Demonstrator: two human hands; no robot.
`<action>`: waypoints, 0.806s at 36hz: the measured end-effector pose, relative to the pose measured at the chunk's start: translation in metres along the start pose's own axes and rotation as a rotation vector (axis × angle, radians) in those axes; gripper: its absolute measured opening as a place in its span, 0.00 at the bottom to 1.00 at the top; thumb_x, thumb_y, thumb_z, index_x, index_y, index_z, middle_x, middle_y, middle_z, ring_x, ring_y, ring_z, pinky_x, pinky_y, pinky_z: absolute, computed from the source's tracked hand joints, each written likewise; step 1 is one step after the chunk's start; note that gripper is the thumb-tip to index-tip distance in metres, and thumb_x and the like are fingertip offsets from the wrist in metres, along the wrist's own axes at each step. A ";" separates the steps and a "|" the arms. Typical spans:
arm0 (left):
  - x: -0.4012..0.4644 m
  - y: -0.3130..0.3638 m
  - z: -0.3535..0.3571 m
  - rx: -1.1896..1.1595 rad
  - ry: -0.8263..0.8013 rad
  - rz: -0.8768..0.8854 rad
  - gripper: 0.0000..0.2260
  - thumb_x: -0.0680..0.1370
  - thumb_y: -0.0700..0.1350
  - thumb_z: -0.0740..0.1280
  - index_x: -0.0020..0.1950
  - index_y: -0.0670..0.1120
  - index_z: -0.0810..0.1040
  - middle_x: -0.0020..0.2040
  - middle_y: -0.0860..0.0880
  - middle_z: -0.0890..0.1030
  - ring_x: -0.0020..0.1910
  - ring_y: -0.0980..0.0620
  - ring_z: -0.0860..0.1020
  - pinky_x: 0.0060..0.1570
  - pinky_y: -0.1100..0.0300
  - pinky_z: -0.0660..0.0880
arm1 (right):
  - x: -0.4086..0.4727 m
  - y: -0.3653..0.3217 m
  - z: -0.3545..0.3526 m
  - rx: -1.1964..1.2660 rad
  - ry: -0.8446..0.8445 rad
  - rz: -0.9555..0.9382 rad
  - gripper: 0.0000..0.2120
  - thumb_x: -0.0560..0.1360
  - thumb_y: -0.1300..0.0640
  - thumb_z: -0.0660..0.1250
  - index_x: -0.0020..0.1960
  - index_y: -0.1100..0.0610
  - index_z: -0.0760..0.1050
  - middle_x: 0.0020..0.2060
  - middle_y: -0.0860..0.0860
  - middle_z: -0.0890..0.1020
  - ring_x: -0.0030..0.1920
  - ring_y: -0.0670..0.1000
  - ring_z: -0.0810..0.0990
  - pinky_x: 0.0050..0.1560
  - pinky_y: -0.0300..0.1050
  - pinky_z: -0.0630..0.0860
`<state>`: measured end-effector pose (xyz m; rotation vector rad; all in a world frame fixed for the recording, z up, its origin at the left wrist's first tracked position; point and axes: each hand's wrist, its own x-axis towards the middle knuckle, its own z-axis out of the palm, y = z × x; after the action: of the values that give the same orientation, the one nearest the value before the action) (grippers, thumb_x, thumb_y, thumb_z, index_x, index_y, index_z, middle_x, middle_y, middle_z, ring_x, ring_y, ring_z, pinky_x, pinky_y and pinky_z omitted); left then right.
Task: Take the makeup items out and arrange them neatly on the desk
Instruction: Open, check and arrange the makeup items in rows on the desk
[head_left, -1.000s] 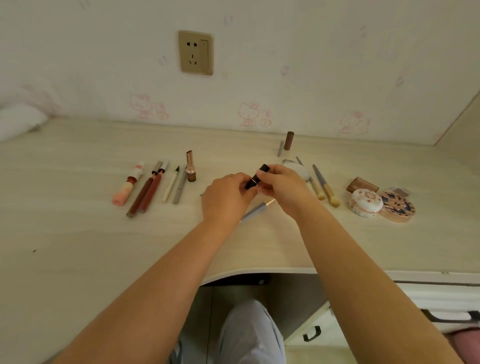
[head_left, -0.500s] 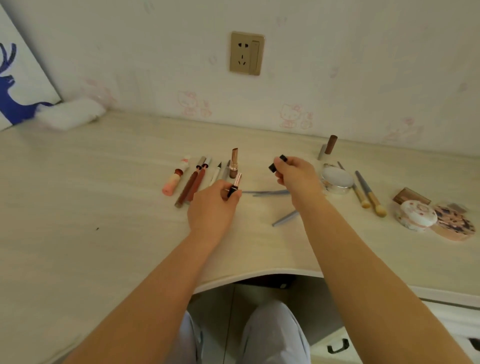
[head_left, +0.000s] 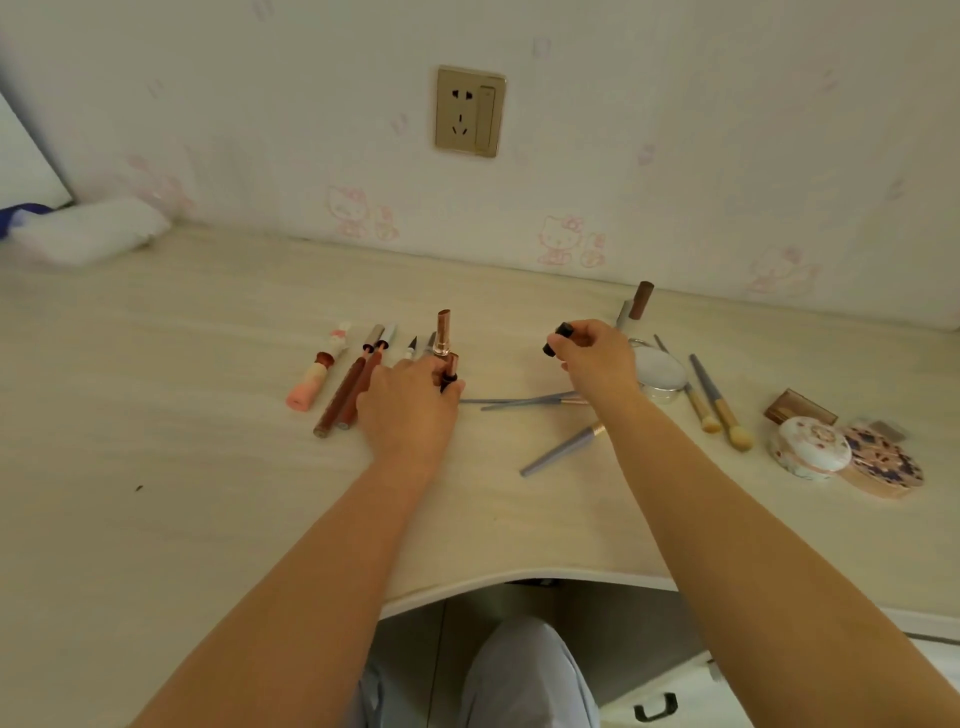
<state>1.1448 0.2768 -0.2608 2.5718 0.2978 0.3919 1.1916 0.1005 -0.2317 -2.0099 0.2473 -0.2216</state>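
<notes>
Lipstick (head_left: 450, 371) stood upright, pinched in the left hand (head_left: 410, 410), just beside the row's standing tube (head_left: 443, 332); the right hand (head_left: 592, 358), well apart, gripped its black cap (head_left: 556, 339).

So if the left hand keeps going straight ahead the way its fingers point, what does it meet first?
Probably the upright rose-gold lipstick standing just beyond the left hand, which holds a small lipstick tube. The depth between them is unclear.

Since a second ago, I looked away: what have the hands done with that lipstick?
They pulled it apart. The left hand carried the lipstick left, down beside the upright lipstick in the row. The right hand took the black cap right. The brushes and compacts stayed put.
</notes>
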 end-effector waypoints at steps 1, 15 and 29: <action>0.001 0.000 0.001 0.014 -0.003 -0.002 0.12 0.76 0.56 0.65 0.57 0.54 0.78 0.52 0.52 0.81 0.58 0.47 0.73 0.48 0.52 0.69 | 0.003 0.000 -0.001 -0.029 0.008 -0.012 0.10 0.75 0.54 0.68 0.54 0.56 0.77 0.47 0.50 0.80 0.50 0.53 0.80 0.54 0.47 0.76; 0.004 0.000 0.007 0.098 -0.009 -0.053 0.10 0.77 0.54 0.64 0.56 0.53 0.76 0.51 0.52 0.80 0.58 0.47 0.72 0.48 0.52 0.68 | 0.047 0.012 -0.017 -0.283 0.032 -0.078 0.13 0.74 0.56 0.68 0.58 0.58 0.77 0.52 0.52 0.81 0.53 0.51 0.77 0.50 0.40 0.71; 0.005 0.003 0.008 0.055 0.010 -0.074 0.09 0.76 0.54 0.65 0.53 0.54 0.71 0.50 0.57 0.80 0.56 0.50 0.72 0.47 0.54 0.66 | 0.108 0.033 -0.064 -0.314 0.209 0.102 0.13 0.72 0.58 0.68 0.56 0.56 0.79 0.54 0.55 0.82 0.56 0.56 0.78 0.52 0.46 0.73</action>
<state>1.1522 0.2721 -0.2654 2.6038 0.4115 0.3740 1.2762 0.0013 -0.2287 -2.2780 0.5436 -0.3463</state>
